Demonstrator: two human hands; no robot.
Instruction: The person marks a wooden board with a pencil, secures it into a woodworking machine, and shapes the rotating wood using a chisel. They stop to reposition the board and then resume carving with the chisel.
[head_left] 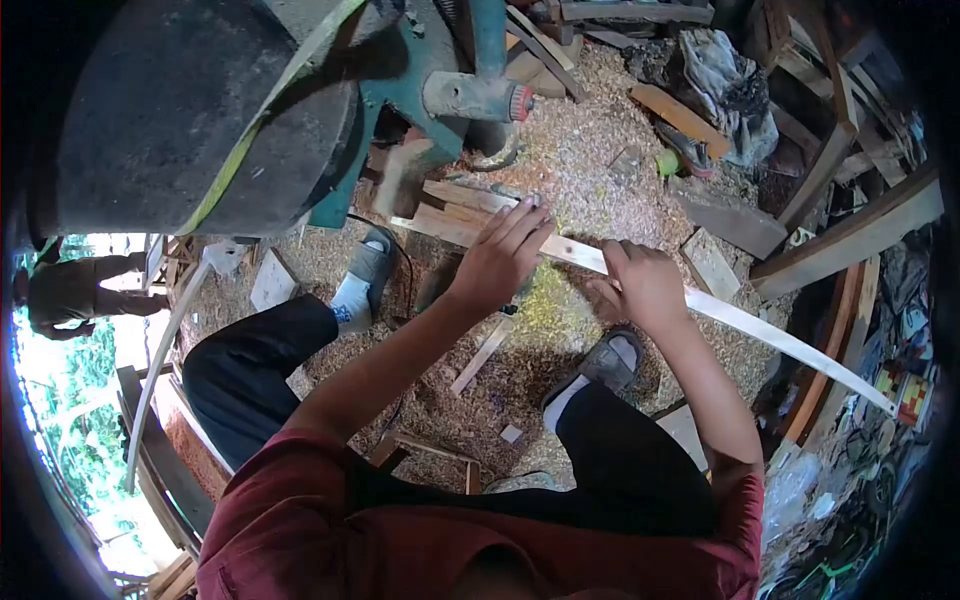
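Note:
A long, pale wooden strip (790, 345) runs from under the green machine frame (350, 150) out toward the lower right. My left hand (500, 258) lies across the strip near its machine end, fingers over the top and close together; its thumb is hidden. Farther along, my right hand (645, 285) grips the same strip with fingers wrapped over it and the thumb on the near side. Beside the strip's machine end, another piece of wood (465, 196) shows beyond my left fingers.
A big dark drum-like part (190, 120) with a yellow-green band (255, 125) fills the upper left. Sawdust (590, 110) covers the floor. Boards (850, 235) are stacked at right, near a crumpled plastic sheet (725, 95). Another person (85, 290) stands at far left.

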